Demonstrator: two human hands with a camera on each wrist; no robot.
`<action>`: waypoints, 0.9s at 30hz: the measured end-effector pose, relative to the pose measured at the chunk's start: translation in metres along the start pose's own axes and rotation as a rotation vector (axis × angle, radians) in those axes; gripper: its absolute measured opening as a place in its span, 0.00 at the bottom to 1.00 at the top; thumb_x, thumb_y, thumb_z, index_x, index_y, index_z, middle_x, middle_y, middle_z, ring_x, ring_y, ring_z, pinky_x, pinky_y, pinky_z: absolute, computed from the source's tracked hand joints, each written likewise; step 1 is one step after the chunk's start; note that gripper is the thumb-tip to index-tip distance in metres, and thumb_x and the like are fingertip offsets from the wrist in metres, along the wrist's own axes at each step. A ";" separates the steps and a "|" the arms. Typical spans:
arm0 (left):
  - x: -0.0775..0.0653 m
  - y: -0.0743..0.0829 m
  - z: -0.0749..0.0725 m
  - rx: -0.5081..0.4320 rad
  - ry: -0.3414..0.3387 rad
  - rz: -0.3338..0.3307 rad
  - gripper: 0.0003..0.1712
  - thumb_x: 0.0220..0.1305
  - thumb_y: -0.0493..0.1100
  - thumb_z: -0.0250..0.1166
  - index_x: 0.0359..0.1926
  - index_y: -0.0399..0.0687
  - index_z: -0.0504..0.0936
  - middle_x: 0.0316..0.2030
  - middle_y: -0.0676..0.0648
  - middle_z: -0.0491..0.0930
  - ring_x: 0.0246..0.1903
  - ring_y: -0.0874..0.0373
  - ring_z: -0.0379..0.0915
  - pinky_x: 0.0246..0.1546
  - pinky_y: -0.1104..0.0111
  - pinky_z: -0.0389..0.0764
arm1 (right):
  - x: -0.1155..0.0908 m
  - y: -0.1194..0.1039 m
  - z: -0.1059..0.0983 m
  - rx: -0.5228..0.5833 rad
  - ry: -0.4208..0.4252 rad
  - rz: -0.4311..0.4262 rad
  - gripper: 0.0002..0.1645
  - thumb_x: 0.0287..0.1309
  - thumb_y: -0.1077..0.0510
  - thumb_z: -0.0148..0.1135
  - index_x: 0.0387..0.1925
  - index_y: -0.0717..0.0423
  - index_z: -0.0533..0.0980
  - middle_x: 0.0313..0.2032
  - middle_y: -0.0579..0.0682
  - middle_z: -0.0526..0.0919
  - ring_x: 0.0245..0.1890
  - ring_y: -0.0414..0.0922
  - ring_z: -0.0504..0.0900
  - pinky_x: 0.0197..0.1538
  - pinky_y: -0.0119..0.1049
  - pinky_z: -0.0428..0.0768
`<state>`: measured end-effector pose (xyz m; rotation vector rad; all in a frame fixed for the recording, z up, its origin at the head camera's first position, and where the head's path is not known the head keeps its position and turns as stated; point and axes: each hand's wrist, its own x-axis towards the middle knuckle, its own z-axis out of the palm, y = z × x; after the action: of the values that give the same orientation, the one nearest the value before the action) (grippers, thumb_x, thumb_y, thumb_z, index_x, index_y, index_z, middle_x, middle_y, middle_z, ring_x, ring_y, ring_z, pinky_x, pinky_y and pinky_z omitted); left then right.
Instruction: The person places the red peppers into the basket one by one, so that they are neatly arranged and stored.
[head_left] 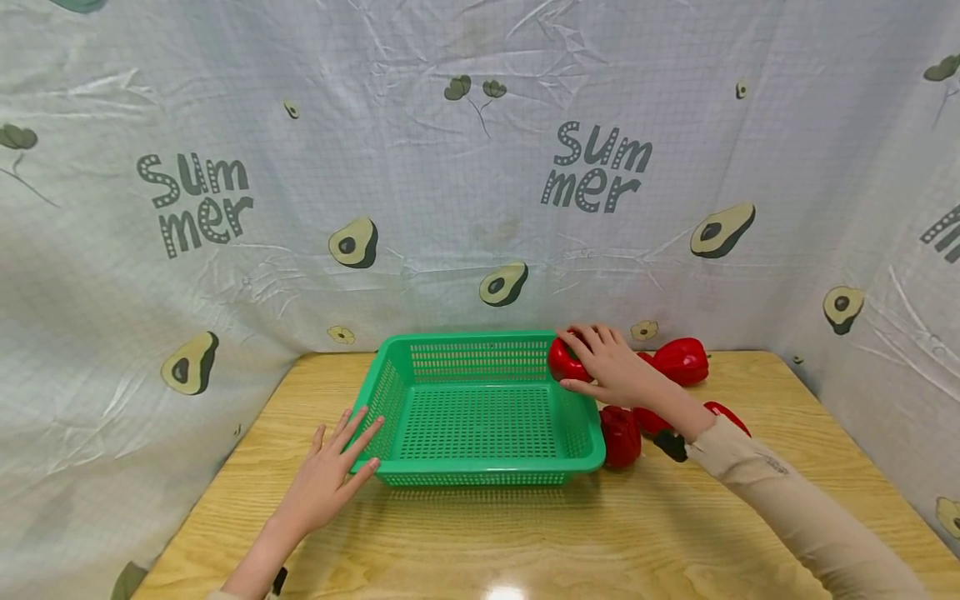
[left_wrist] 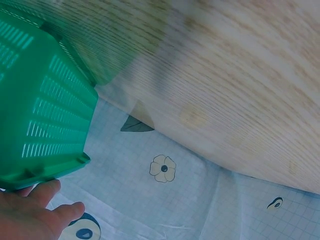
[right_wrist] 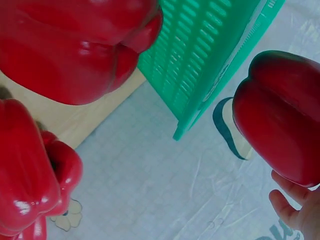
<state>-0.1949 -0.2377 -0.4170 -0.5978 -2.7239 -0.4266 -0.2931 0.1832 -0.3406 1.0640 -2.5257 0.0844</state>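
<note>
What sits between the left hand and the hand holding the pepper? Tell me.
In the head view, the green basket lies between them: the left hand touches its left wall, and the right hand holds a red pepper at its far right corner.

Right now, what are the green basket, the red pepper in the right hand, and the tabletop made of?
Green basket: moulded plastic by its look, with slotted walls and a faint sheen.
Red pepper in the right hand: glossy, smooth, uniform skin; real or plastic, cannot tell.
Tabletop: light wood grain, glossy with a lamp glare; solid or laminate unclear.
</note>
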 end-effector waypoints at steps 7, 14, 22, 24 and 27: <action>0.000 0.000 0.001 -0.008 -0.002 -0.005 0.32 0.62 0.54 0.53 0.66 0.54 0.59 0.67 0.41 0.53 0.69 0.49 0.40 0.61 0.41 0.46 | 0.012 0.000 0.010 -0.014 -0.015 -0.019 0.42 0.54 0.41 0.55 0.64 0.58 0.55 0.56 0.59 0.63 0.51 0.56 0.63 0.53 0.53 0.63; 0.000 -0.001 0.003 -0.010 0.009 0.002 0.32 0.62 0.54 0.53 0.66 0.55 0.58 0.67 0.41 0.53 0.69 0.52 0.36 0.61 0.41 0.46 | 0.023 0.007 0.020 -0.013 -0.055 -0.018 0.41 0.55 0.41 0.54 0.64 0.57 0.56 0.58 0.59 0.63 0.54 0.56 0.63 0.54 0.54 0.62; 0.000 -0.001 0.002 -0.010 0.005 -0.001 0.32 0.62 0.54 0.53 0.66 0.55 0.59 0.67 0.41 0.53 0.69 0.52 0.37 0.60 0.40 0.47 | 0.032 0.012 0.026 0.000 -0.101 -0.006 0.40 0.56 0.39 0.52 0.64 0.53 0.57 0.60 0.57 0.63 0.57 0.54 0.62 0.53 0.54 0.61; 0.000 -0.001 0.001 -0.011 0.002 -0.002 0.32 0.62 0.54 0.53 0.66 0.55 0.59 0.67 0.41 0.53 0.69 0.51 0.38 0.60 0.40 0.47 | 0.033 0.013 0.028 -0.010 -0.102 -0.009 0.40 0.56 0.39 0.52 0.64 0.53 0.57 0.60 0.57 0.63 0.56 0.54 0.62 0.52 0.54 0.61; 0.000 -0.002 0.001 -0.015 0.000 -0.003 0.32 0.62 0.54 0.53 0.66 0.54 0.59 0.67 0.41 0.53 0.69 0.50 0.38 0.60 0.40 0.47 | 0.036 0.013 0.030 -0.020 -0.105 -0.016 0.39 0.56 0.39 0.52 0.64 0.53 0.57 0.59 0.56 0.63 0.55 0.55 0.63 0.52 0.56 0.61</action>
<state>-0.1963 -0.2387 -0.4184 -0.5975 -2.7247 -0.4485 -0.3350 0.1615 -0.3535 1.1072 -2.6048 -0.0017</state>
